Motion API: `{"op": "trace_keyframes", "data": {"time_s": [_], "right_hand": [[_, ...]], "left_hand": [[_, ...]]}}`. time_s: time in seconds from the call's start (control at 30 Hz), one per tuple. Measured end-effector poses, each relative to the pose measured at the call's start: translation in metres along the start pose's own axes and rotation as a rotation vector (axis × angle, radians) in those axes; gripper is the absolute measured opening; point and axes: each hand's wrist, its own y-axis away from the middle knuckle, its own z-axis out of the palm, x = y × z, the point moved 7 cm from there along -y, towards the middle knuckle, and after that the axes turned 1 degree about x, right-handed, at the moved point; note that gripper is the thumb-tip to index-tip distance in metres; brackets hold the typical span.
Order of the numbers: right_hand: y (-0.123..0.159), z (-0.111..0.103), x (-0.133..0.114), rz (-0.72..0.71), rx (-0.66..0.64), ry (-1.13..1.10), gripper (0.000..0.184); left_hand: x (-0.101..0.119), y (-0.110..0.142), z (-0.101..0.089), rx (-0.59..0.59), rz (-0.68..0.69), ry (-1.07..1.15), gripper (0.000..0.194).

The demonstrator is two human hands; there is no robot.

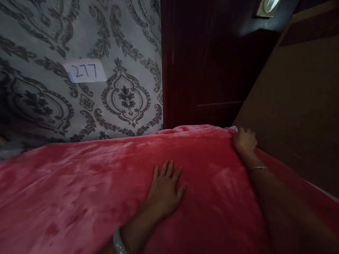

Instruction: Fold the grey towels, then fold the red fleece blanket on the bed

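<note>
A plush red blanket (100, 183) spreads over a broad flat surface across the lower view. My left hand (165, 190) lies flat on it near the middle, fingers spread, with nothing held. At the blanket's far right corner, my right hand (245, 141) is closed, its fingers curled at the blanket's edge. A small bit of whitish cloth (234, 128) shows beside that hand. The fingertips of the right hand are partly hidden. The far edge of the blanket is bunched into folds (193, 128).
Behind the blanket stands a patterned grey wall (127, 98) bearing a paper label (86, 71) marked 277. A dark red wooden door (201, 63) with a metal handle plate (266, 7) adjoins it. On the right leans a large brown panel (299, 106).
</note>
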Motion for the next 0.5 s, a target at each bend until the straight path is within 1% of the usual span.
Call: {"op": "trace_keyframes", "data": {"time_s": [0.07,0.1,0.13,0.17,0.2,0.23,0.27,0.3,0.37,0.43,0.5], "right_hand": [[0.01,-0.002,-0.04,-0.265,0.023,-0.03,0.047],[0.015,0.002,-0.056,-0.383,-0.004,-0.046,0.048],[0.019,0.011,-0.065,-0.443,-0.069,-0.062,0.051],[0.02,0.022,-0.067,-0.436,-0.159,-0.076,0.054],[0.019,0.034,-0.062,-0.385,-0.251,-0.085,0.057],[0.016,0.044,-0.053,-0.313,-0.328,-0.089,0.059],[0.014,0.052,-0.043,-0.25,-0.376,-0.091,0.059],[0.01,0.056,-0.034,-0.21,-0.395,-0.091,0.06],[0.003,0.056,-0.022,-0.185,-0.383,-0.083,0.06],[0.0,0.053,-0.018,-0.156,-0.382,-0.078,0.06],[0.005,0.046,-0.019,-0.145,-0.369,-0.076,0.059]], "left_hand": [[0.001,0.0,-0.001,-0.004,-0.001,-0.004,0.062],[0.001,0.001,-0.001,-0.007,-0.002,-0.006,0.062],[0.001,0.001,0.0,-0.007,-0.002,-0.006,0.062],[0.001,0.001,0.0,-0.005,0.0,-0.004,0.062],[0.0,0.001,0.001,-0.003,0.003,0.0,0.062],[0.0,0.002,0.001,-0.002,0.006,0.005,0.062],[-0.001,0.002,0.002,-0.001,0.008,0.012,0.062],[-0.002,0.002,0.003,0.001,0.009,0.017,0.062],[-0.003,0.002,0.003,0.014,0.014,0.025,0.062],[-0.003,0.002,0.003,0.029,0.02,0.026,0.063],[-0.003,0.001,0.002,0.031,0.023,0.021,0.063]]}}
